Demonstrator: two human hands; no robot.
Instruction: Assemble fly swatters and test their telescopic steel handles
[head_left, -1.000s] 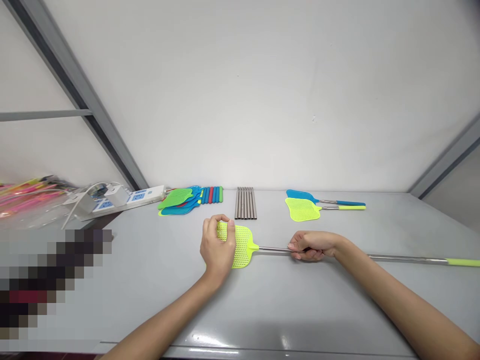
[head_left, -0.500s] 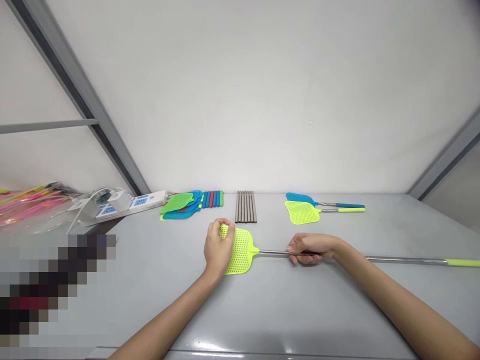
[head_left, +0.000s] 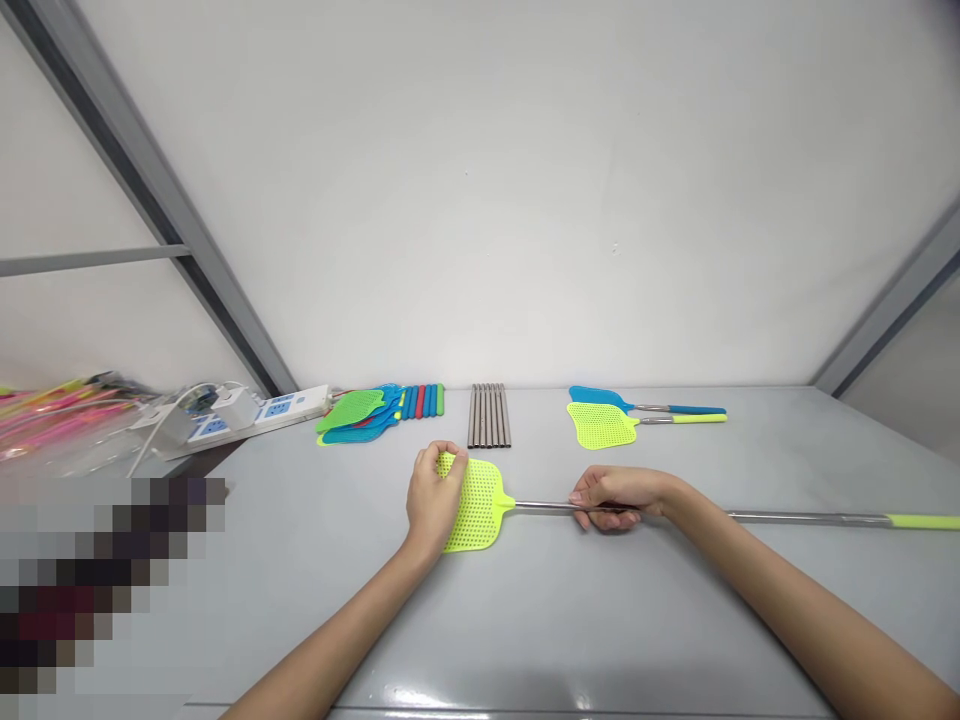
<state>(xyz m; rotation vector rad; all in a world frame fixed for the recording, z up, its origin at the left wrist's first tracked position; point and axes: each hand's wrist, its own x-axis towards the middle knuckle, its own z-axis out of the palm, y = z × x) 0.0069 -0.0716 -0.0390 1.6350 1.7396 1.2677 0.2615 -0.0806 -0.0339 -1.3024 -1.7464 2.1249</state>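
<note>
A yellow-green fly swatter (head_left: 480, 505) with a long metal rod lies across the middle of the view, extended to the right. My left hand (head_left: 436, 498) is closed on the outer edge of its perforated head, thumb on top. Around the rod, right of the head, the fingers of my right hand (head_left: 611, 497) are closed. The swatter's yellow-green handle (head_left: 926, 522) runs out at the right edge of the frame. Part of the rod is hidden behind my right hand and wrist.
Along the wall lie several stacked swatter heads (head_left: 356, 415), a row of coloured handles (head_left: 424, 401) and several metal tubes (head_left: 490, 416). Two short swatters, one blue (head_left: 596, 396) and one yellow-green (head_left: 604, 427), rest at the back right. A power strip (head_left: 292, 405) with plugs stands left, beside bagged pink items (head_left: 67, 420).
The view has shifted very slightly. Both hands keep the same hold on the swatter, with no other visible movement.
</note>
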